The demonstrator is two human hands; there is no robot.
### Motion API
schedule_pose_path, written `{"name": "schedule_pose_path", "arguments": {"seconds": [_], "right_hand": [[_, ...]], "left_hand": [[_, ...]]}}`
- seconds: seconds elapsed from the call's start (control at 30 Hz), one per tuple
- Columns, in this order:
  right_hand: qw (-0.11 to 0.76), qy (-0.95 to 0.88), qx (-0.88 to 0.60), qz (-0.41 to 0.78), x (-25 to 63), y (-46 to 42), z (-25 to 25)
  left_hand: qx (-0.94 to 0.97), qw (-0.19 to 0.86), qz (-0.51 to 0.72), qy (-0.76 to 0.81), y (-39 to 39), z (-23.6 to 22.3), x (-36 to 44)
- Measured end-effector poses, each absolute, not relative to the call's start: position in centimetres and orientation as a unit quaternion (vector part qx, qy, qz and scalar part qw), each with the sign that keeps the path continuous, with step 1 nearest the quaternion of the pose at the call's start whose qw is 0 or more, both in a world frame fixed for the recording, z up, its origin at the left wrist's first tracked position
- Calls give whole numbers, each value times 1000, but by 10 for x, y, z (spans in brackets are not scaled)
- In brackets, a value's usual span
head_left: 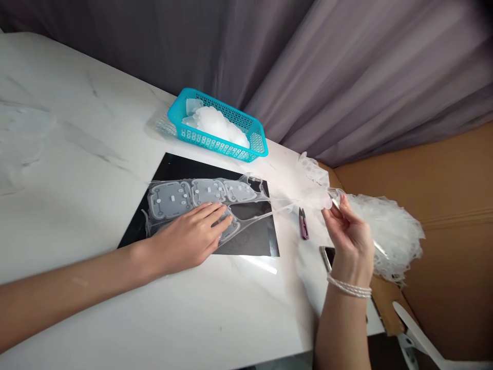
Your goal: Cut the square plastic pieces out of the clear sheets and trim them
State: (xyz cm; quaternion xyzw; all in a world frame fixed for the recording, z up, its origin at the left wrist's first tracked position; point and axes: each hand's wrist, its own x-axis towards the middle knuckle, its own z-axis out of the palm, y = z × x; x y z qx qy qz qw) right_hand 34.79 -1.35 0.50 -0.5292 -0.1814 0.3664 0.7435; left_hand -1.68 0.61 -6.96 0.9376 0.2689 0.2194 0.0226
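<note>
My left hand (192,234) lies flat, fingers stretched out, pressing on a translucent rubbery moulded sheet (208,191) with several rounded panels. That sheet rests on a black mat (250,241), partly covered by my hand. My right hand (348,231), raised at the right, is closed on slim silver tweezers (381,250), whose back end sticks out behind the hand. At its fingertips is a soft, clear piece of film (318,198). Stretched thin strands run from the sheet towards this film. Purple-handled thread snips (304,226) lie between the mat and my right hand.
A blue perforated basket (183,115) behind the mat holds whitish translucent pieces (215,125). At right is a large heap of clear scraps (396,234) by a brown board (454,185). A phone-like object (326,257) lies partly behind my right wrist. Grey curtain (246,51) hangs behind.
</note>
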Motion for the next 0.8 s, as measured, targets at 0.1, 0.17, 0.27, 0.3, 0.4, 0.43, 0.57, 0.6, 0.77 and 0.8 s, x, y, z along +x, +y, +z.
{"name": "schedule_pose_path", "arguments": {"seconds": [0.1,0.17,0.27,0.3,0.4,0.43,0.57,0.6,0.77,0.8], "right_hand": [[738,-178,-538,366,357,-21,5],[738,-194,-533,366,350,-21,5],[736,-246,-504,380,312,-16,8],[731,-277,-490,385,293,-15,9],[686,-405,-467,385,229,-22,14],[650,-457,-472,383,211,-28,16],[439,-642,-473,414,169,-55,22],[423,-652,-466,424,168,-59,23],[541,-579,-516,325,190,-47,20],[532,-582,-544,287,194,-42,18]], "left_hand": [[937,37,226,262,5,-74,-17],[932,64,239,264,6,-74,-17],[902,168,283,279,6,-63,-17],[880,223,304,288,6,-56,-16],[735,477,351,329,5,-29,-11],[655,582,353,329,4,-22,-9],[362,828,316,289,5,-12,-4],[331,840,318,289,5,-14,-4],[308,845,320,296,6,-26,-9],[322,842,313,300,6,-27,-9]]}}
